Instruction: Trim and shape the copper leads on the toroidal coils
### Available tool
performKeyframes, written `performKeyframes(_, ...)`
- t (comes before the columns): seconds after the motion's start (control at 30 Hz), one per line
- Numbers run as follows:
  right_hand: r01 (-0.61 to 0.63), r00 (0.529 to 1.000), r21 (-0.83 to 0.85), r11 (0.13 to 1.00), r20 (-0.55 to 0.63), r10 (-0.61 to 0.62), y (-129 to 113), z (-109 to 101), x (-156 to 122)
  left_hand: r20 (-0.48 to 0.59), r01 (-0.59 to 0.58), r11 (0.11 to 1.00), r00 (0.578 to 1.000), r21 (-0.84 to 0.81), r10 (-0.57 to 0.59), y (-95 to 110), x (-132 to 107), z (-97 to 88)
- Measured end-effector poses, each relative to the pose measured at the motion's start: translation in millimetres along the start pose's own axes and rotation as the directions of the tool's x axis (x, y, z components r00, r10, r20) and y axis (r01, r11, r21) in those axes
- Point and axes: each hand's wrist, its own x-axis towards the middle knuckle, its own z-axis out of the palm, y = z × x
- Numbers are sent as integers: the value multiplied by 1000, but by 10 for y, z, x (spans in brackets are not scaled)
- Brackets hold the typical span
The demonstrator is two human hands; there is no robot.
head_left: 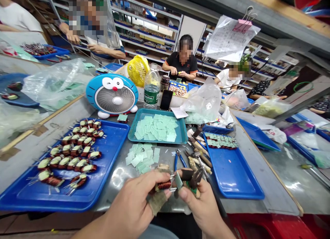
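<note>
Copper-wound coil (164, 185), with thin wire pins sticking out toward the right, sits low in the head view, pinched in the person's left hand (134, 206). The right hand (202, 206) comes in from the other side, so the two hands are together around it, and its fingers hold a pale green card (178, 181) just beside the pins. A coarse fabric wrap (156, 202) covers part of the left hand (a dark object (192, 175) also sits at the right hand, though it is too shadowed to tell what it is).

On the metal workbench (116, 194), loose green cards (140, 158) lie just above the hands, near blue-handled pliers (179, 160) and a cluster of wooden-handled tools (198, 153). To the left, a large blue tray (51, 201) holds rows of finished coils (74, 149). A teal tray (182, 136) ahead holds a heap of green cards (157, 127), and a blue tray (232, 173) on the right holds coils mounted on green cards (221, 141).

Farther on stand a blue cartoon-cat fan (112, 96), a water bottle (152, 87) and a phone (166, 99). Beyond them, a co-worker in a black shirt (182, 62) works with both hands in front of metal shelving (146, 29).
</note>
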Motion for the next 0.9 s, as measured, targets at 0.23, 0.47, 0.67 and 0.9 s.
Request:
performKeyframes(0.23, -65, 997, 135, 989, -35, 70, -23, 23, 5, -41, -187, 961, 979, 206, 199, -110, -50, 69)
performKeyframes(0.47, -42, 995, 97, 994, -91, 51, -85, 33, -47, -58, -135, 962, 987, 235, 153, -95, -75, 90)
performKeyframes(0.67, -41, 988, 179, 983, -139, 67, 33, 3, -66, -69, -177, 950, 977, 256, 201, -44, -38, 75)
performKeyframes(0.9, -15, 989, 146, 989, -145, 36, 54, -38, -92, 51, -137, 971, 990, 198, 129, -36, 7, 53)
